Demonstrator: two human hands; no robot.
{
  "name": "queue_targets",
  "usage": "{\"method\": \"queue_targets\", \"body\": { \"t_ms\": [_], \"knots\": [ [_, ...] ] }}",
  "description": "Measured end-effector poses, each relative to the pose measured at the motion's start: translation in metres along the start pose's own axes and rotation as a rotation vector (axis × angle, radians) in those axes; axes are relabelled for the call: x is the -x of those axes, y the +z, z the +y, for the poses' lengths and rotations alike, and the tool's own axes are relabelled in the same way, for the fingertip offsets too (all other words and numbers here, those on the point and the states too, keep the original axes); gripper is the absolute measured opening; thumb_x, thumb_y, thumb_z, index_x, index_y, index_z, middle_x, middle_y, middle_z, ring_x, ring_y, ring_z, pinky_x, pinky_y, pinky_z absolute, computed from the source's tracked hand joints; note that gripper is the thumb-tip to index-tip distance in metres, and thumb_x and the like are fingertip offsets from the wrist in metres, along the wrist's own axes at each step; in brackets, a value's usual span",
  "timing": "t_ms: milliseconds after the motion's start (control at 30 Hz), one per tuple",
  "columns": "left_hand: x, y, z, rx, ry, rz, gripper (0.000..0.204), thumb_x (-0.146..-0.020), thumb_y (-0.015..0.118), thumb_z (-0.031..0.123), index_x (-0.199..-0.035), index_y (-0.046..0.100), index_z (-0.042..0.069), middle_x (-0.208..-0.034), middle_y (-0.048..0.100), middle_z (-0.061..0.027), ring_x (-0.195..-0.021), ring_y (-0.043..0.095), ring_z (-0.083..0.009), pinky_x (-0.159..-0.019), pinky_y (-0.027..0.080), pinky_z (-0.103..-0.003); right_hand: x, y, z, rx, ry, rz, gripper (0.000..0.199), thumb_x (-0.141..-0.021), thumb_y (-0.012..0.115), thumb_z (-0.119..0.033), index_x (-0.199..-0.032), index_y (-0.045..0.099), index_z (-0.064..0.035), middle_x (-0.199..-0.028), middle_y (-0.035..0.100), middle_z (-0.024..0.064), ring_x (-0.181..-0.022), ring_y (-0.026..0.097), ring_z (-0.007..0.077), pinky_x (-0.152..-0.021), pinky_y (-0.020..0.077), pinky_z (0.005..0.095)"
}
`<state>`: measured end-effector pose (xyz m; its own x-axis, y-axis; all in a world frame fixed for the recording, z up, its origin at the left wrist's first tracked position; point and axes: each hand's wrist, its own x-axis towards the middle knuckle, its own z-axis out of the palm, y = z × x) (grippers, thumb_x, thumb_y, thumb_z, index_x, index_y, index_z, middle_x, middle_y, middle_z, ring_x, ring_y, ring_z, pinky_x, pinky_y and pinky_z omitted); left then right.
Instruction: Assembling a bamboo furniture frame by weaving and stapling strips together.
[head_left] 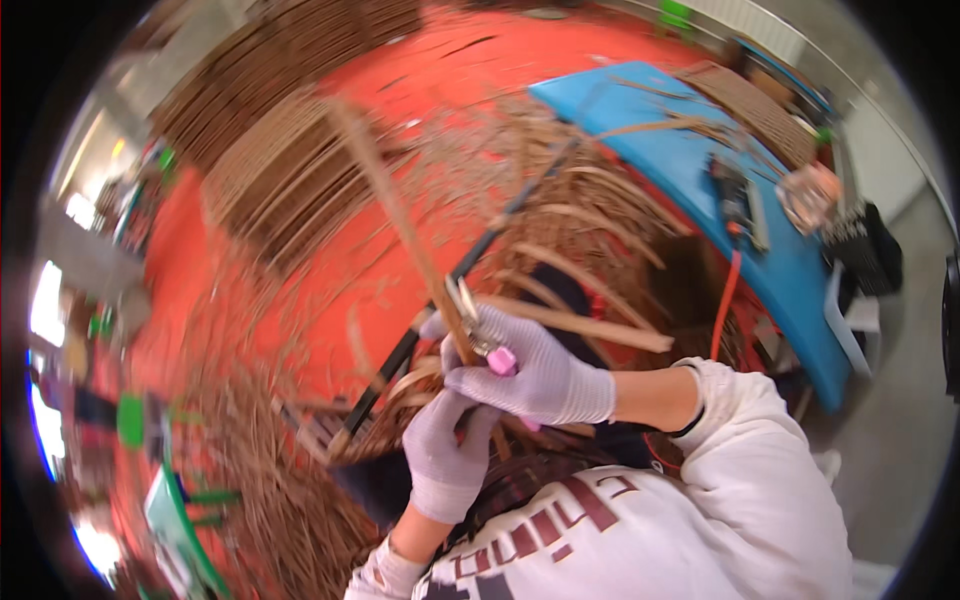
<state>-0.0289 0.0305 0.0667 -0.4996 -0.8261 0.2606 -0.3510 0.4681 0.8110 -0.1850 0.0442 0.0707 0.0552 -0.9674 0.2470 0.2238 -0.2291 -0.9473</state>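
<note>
Two gloved hands, left hand (pixel 447 450), right hand (pixel 530 372), one cane strip (pixel 395 205), one pink-handled knife (pixel 480 335)

Layout, head view. The right hand (pixel 530 375) lies above and just right of the left hand (pixel 445 450), the two touching. A long strip (pixel 395 205) rises from between them toward the upper left; a small cutter (pixel 475 330) sits in the right hand against the strip. A dark rod (pixel 470 255) crosses behind the strip. Loose shavings (pixel 560 215) lie beyond the hands; stacked slats (pixel 280 170) lie farther left, a table (pixel 690 160) to the right.
</note>
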Motion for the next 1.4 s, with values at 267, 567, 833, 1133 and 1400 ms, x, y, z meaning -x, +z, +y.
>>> {"method": "queue_targets", "body": {
  "t_ms": [267,567,833,1133,1400],
  "knots": [
    [-0.016,0.064,0.032,0.198,0.064,-0.206,0.018,-0.081,0.071,-0.001,-0.098,0.068,0.002,-0.084,0.068,-0.0114,-0.071,0.065,-0.0187,-0.065,0.050,-0.028,0.044,-0.072,-0.033,0.031,-0.078,0.418,0.013,-0.095,0.061,-0.007,-0.105,0.056,-0.0013,-0.077,0.059,0.0047,-0.066,0.060,0.0108,-0.061,0.0515,0.0266],
    [-0.018,0.055,0.028,-0.012,0.212,-0.205,0.027,-0.077,0.071,-0.001,-0.102,0.068,0.006,-0.089,0.070,-0.0071,-0.081,0.065,-0.0262,-0.073,0.051,-0.034,0.010,-0.417,-0.148,0.625,-0.004,1.183,0.046,-0.089,0.061,-0.041,-0.102,0.062,0.0032,-0.073,0.065,0.0141,-0.045,0.060,0.0231,-0.038,0.0458,0.0361],
    [0.004,0.007,0.016,-0.231,0.293,0.041,0.013,-0.079,0.064,-0.001,-0.086,0.070,0.008,-0.077,0.066,-0.0080,-0.073,0.063,-0.0282,-0.067,0.049,-0.037,0.172,-0.601,-0.073,1.887,0.453,1.393,0.051,-0.093,0.047,-0.054,-0.124,0.061,-0.0163,-0.131,0.059,0.0128,-0.122,0.055,0.0271,-0.097,0.0448,0.0379],
    [0.030,-0.071,-0.024,-0.191,-0.002,0.579,0.016,-0.087,0.056,-0.011,-0.095,0.068,-0.003,-0.086,0.067,-0.0086,-0.078,0.063,-0.0134,-0.072,0.051,-0.026,0.380,-0.620,-0.033,1.670,0.857,1.384,0.080,-0.082,0.059,-0.068,-0.128,0.061,-0.0028,-0.129,0.061,0.0176,-0.114,0.059,0.0341,-0.100,0.0436,0.0383],
    [0.051,-0.100,-0.069,-0.367,-0.140,0.647,0.016,-0.086,0.066,0.001,-0.101,0.069,0.003,-0.092,0.067,-0.0059,-0.079,0.063,-0.0129,-0.072,0.049,-0.026,0.141,-0.440,-0.101,0.641,-0.135,0.848,0.039,-0.102,0.045,-0.020,-0.133,0.052,0.0024,-0.123,0.061,0.0143,-0.110,0.060,0.0242,-0.098,0.0447,0.0327]
  ]
}}
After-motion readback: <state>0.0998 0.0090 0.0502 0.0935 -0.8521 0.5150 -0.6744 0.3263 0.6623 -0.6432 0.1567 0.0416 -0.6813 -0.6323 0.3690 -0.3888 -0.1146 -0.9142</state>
